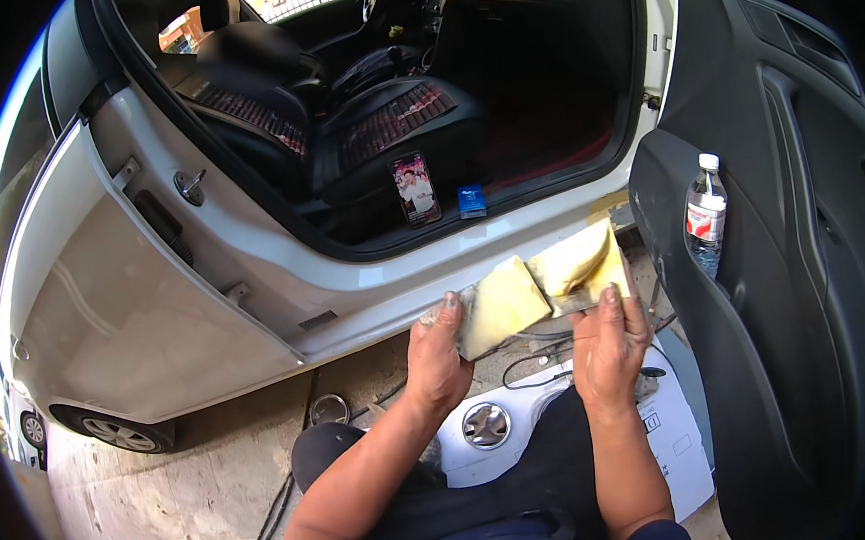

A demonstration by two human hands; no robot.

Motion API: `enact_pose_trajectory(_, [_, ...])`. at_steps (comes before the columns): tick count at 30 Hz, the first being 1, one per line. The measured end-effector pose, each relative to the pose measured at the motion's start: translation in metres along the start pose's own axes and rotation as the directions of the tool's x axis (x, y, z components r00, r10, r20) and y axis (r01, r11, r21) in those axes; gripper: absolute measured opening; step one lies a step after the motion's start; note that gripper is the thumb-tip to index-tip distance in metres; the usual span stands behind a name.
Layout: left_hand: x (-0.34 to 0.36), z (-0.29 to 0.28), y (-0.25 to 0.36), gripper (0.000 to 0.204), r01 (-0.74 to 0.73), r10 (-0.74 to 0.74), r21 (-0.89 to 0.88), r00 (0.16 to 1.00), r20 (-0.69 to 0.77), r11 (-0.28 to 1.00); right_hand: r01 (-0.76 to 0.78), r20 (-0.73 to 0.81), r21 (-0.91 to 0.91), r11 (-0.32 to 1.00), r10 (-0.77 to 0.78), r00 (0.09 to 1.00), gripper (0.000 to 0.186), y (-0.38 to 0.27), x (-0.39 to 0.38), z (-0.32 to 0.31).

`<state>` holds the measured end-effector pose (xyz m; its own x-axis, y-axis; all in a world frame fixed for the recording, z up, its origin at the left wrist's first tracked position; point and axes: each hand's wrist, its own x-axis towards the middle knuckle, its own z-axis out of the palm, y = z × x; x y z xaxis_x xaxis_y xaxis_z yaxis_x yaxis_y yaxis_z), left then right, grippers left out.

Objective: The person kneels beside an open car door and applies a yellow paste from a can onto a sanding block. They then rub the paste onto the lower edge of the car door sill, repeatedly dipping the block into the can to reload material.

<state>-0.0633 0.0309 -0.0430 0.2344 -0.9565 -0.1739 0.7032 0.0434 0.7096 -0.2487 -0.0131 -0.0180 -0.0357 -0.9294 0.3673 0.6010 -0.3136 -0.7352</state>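
My left hand [437,358] grips the edge of a flat plate [503,307] smeared with pale yellow paste that looks like filler putty. The thumb lies on top, and the other fingers are mostly hidden. My right hand [611,353] holds a second flat plate [558,306], thumb over its near edge. A thick, folded mound of yellow paste [582,259] covers it. The two plates meet or overlap slightly between my hands, in front of the white car sill [385,308]. Grey smudges mark my fingers.
The open car door [794,275] stands to the right, a water bottle [707,216] in its pocket. A phone [415,186] and small blue box [471,202] rest inside the doorway. Below are a round metal lid [486,426], white cardboard [682,463] and dark hoses [280,521].
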Motion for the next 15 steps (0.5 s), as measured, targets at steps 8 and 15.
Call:
enact_pose_trajectory(8, [0.008,-0.013,0.009,0.043,0.097,-0.093,-0.114,0.995,0.04,0.989,0.451,0.446,-0.725,0.521,-0.145,0.883,0.037,0.026,-0.016,-0.028])
enact_pose_trajectory(15, [0.006,-0.004,-0.005,0.046,-0.016,0.016,-0.037,1.0,0.005,0.999,0.614,0.549,-0.765,0.196,-0.301,0.78,0.051,0.007,-0.014,-0.004])
